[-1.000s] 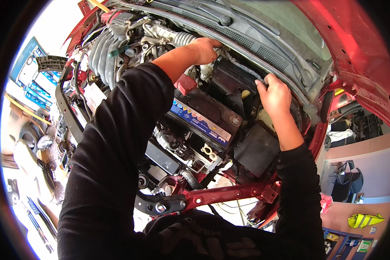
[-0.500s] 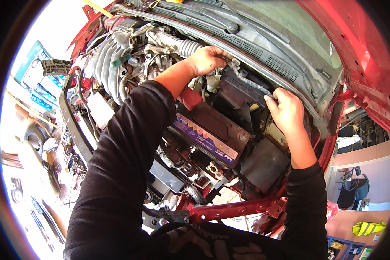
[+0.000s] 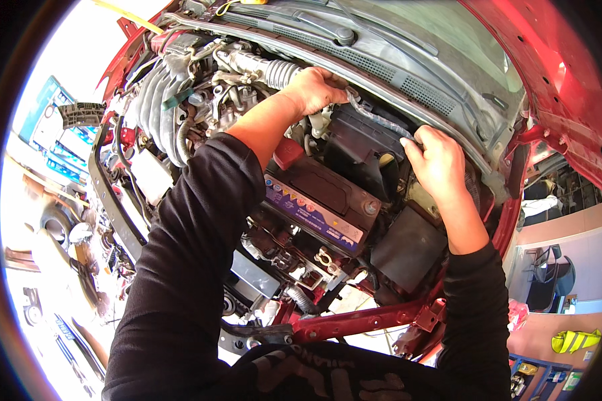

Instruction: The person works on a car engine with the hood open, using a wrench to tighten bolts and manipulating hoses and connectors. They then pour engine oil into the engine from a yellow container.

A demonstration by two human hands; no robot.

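Harness point(image 3: 380, 120), silver-wrapped and slim, is still pinched by the right hand point(image 3: 438, 160); the grip of the left hand point(image 3: 313, 90) cannot be told. Nearer the body, a black boxy battery point(image 3: 328, 189) is seen.

A battery point(image 3: 322, 198) sits in the engine bay point(image 3: 361, 322).

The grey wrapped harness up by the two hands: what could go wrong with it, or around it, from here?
Pulled too hard, the grey wrapped harness might strain, since the right hand grips one end and the left hand is at the other.

The left black sleeve reaches across the engine bay and could snag.

The brass-coloured clamp sits off the battery; if knocked against the exposed post, it might spark.
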